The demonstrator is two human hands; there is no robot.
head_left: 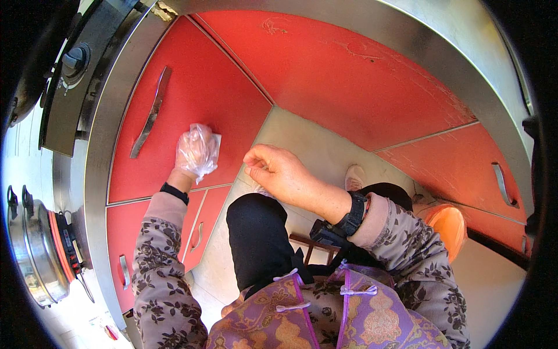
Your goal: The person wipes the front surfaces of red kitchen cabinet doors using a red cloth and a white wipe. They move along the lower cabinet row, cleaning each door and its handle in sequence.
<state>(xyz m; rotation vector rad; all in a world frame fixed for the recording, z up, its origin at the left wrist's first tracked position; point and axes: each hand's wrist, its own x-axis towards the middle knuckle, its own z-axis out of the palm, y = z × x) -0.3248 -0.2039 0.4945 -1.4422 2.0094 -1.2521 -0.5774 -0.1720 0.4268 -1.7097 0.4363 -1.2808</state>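
My left hand (185, 152) is closed around a crumpled clear plastic bag (203, 163), in front of the red cabinet door (232, 87). A pale edge shows beside the bag; I cannot make out what it is. The film covers most of the fingers. To its right, my bare right hand (282, 170) hangs above the floor with its fingers loosely bent. A gap shows between thumb and forefinger, and nothing is visible in it.
Left of my hands is a curved metal handle (152, 113) on the cabinet. A metal counter edge (99, 151) runs round it, with a stove knob (75, 60) and a steel pot (35, 250) at left. An orange rounded object (447, 227) stands by my right elbow.
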